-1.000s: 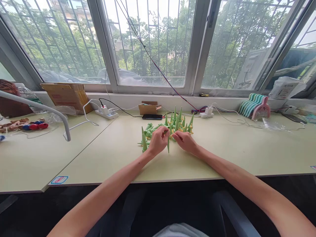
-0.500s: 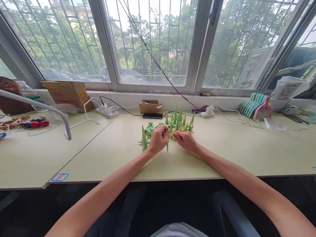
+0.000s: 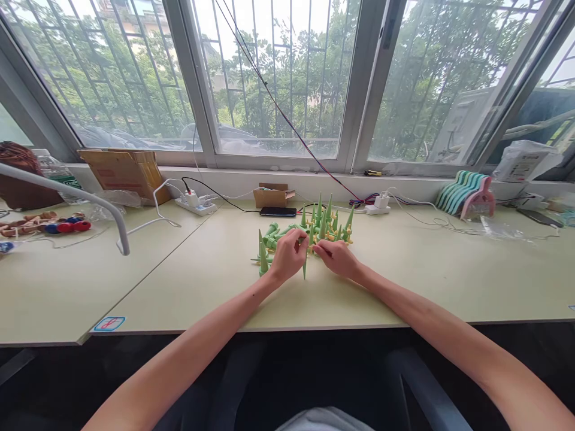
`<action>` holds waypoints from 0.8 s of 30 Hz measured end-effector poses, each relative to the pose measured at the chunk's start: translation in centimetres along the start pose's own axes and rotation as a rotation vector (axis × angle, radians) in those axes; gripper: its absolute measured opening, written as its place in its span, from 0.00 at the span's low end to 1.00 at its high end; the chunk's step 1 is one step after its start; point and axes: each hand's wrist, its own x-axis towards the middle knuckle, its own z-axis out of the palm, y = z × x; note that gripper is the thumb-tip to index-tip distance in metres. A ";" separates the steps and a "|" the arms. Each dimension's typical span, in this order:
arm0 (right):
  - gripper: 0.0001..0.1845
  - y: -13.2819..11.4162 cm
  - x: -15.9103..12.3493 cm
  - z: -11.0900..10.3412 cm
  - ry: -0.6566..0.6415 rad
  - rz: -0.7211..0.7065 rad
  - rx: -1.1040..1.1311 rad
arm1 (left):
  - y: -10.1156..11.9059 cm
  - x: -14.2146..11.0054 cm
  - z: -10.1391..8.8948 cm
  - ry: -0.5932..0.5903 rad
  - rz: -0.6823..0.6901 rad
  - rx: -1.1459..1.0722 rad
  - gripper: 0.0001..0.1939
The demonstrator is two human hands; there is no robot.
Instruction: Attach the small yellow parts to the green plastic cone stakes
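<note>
My left hand (image 3: 291, 254) is closed on a green pointed cone piece (image 3: 305, 267), whose tip hangs downward below the fingers. Close on its right, my right hand (image 3: 338, 256) is pinched shut near the cone's upper end; whatever sits between its fingertips is too small and hidden to name. Behind both hands stand several upright green cones (image 3: 323, 226), some with small yellow parts (image 3: 345, 234) at their bases. More green pieces (image 3: 271, 233) lie in a heap behind my left wrist, and one green cone (image 3: 263, 256) stands upright left of that wrist.
A phone (image 3: 278, 211) lies behind the pieces, in front of a small open cardboard box (image 3: 272, 196). Power strips (image 3: 196, 205) and cables run along the wall. Hangers (image 3: 465, 194) stand at right. A white curved lamp arm (image 3: 103, 203) crosses the left side.
My right hand has shifted slightly left, closer to the left hand. The left hand keeps its hold on the cone, which barely moves.
</note>
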 end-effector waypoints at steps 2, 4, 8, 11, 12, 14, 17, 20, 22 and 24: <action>0.27 0.0 0.0 -0.1 0.007 -0.002 -0.006 | 0.0 0.0 0.0 -0.002 -0.006 -0.005 0.07; 0.25 -0.1 0.0 -0.2 0.010 0.021 0.010 | 0.0 0.0 0.0 -0.003 -0.012 -0.007 0.07; 0.15 -0.2 -0.1 -0.2 0.006 0.058 0.045 | 0.0 0.0 0.0 0.001 -0.015 -0.013 0.07; 0.13 -0.2 -0.2 -0.1 -0.006 0.045 0.058 | 0.0 0.0 0.0 0.004 -0.013 -0.015 0.07; 0.13 -0.2 -0.2 -0.1 -0.006 0.041 0.060 | 0.1 0.0 0.0 0.005 -0.012 -0.014 0.07; 0.12 -0.2 -0.2 0.0 -0.004 0.038 0.061 | 0.1 0.1 0.0 0.006 -0.012 -0.014 0.06; 0.11 -0.3 -0.2 0.0 -0.006 0.039 0.053 | 0.1 0.1 0.0 0.004 -0.013 -0.017 0.06; 0.14 -0.3 -0.1 -0.1 -0.013 0.042 0.037 | 0.1 0.0 0.0 0.005 -0.003 -0.010 0.07; 0.18 -0.3 -0.1 -0.1 -0.014 0.037 0.032 | 0.0 0.0 0.1 0.002 0.002 -0.004 0.07; 0.22 -0.3 0.0 -0.1 -0.011 0.028 0.024 | 0.0 -0.1 0.1 -0.004 0.002 0.003 0.07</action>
